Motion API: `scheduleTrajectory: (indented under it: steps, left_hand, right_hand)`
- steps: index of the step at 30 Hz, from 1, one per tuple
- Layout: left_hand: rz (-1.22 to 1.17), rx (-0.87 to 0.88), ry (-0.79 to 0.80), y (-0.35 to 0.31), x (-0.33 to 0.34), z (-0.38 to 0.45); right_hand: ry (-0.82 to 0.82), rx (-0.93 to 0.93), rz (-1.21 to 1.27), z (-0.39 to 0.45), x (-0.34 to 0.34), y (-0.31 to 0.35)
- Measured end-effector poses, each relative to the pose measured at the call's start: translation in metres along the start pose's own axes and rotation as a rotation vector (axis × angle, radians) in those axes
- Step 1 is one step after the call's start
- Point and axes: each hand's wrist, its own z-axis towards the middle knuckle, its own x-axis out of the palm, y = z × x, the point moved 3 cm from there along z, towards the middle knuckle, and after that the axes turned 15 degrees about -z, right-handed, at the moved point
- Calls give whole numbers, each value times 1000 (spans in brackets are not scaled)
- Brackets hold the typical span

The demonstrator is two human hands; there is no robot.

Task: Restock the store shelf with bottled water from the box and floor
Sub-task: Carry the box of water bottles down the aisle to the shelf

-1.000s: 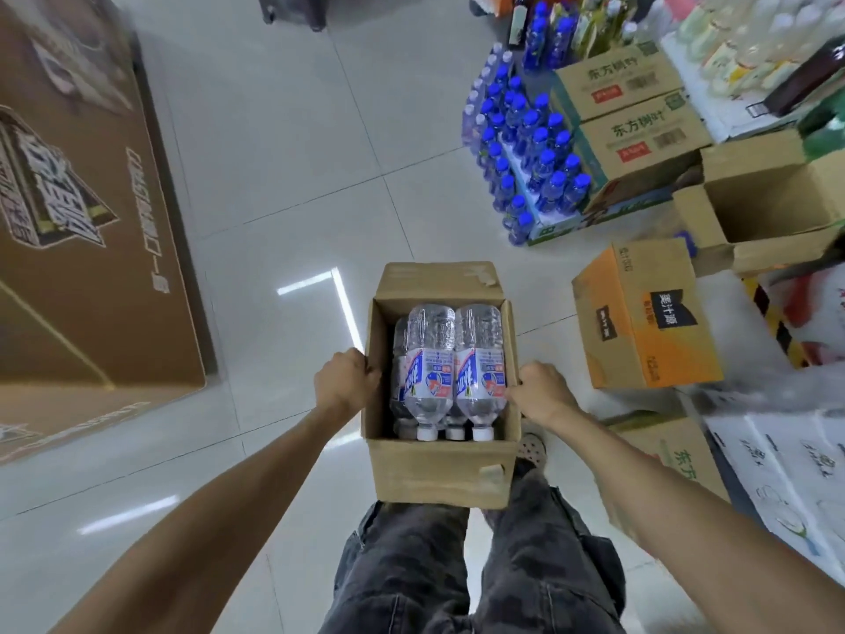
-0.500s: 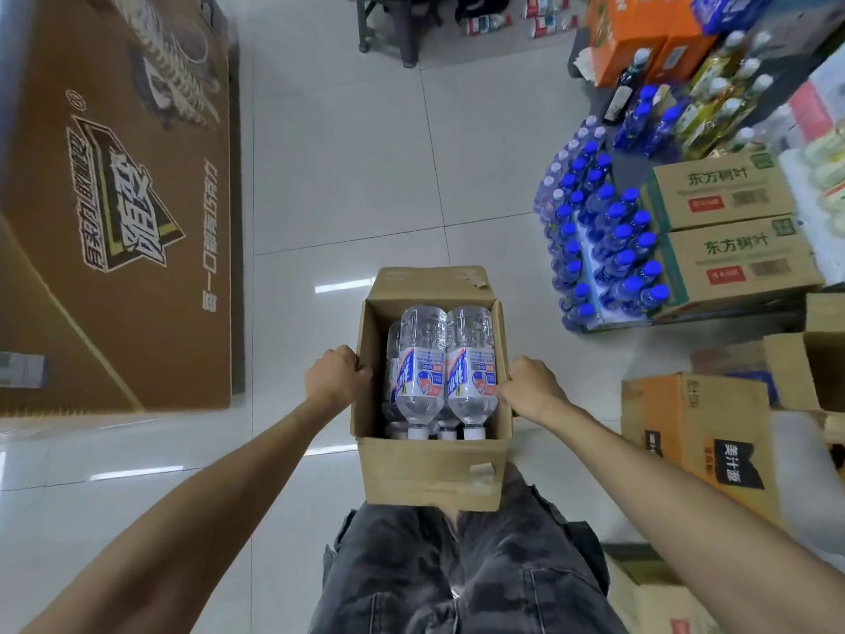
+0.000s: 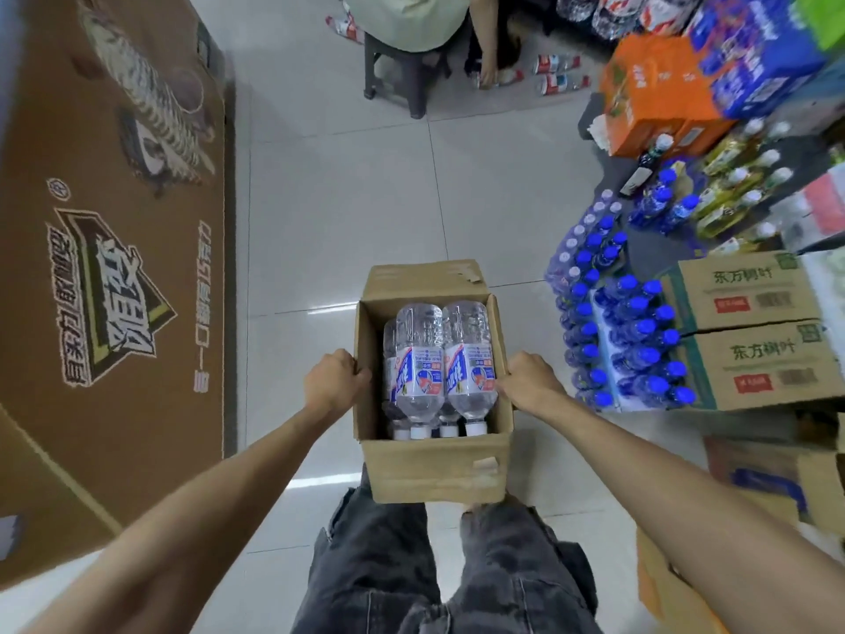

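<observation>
Water bottles (image 3: 441, 359): they lie on their sides in the open box (image 3: 434, 469), white caps toward the person; more bottles sit under the top two
Box: it is held up in front of the person's legs, over the tiled floor (image 3: 347, 212); it is not on a shelf yet
Left hand (image 3: 333, 381): fingers curl over the left edge of the box and hold it
Right hand (image 3: 530, 379): fingers curl over the right edge of the box and hold it
How it feels: I think it is heavy with so much water; the card sides are soft and may bend; a hand under the bottom would be safer; the bottles are smooth and can roll
Hard to see: the bottom of the box and how many bottles lie below; the shelf to fill is not clear; more bottles lie on the floor near the top edge (image 3: 555, 73), small and blurry; a seated person (image 3: 407, 20) there is cut off
</observation>
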Motion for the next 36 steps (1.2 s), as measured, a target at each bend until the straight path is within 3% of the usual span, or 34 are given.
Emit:
scheduleTrajectory:
  steps: [8, 28, 36]
  left_hand:
    - [35, 44, 24, -48, -89, 128]
    - [-60, -113, 5, -121, -252, 460]
    - [-19, -48, 38, -153, -355, 623]
  right_hand:
    - [3, 27, 64, 90, -74, 83]
    - [84, -18, -48, 385, -280, 300]
    - [96, 59, 63, 492, -350, 413]
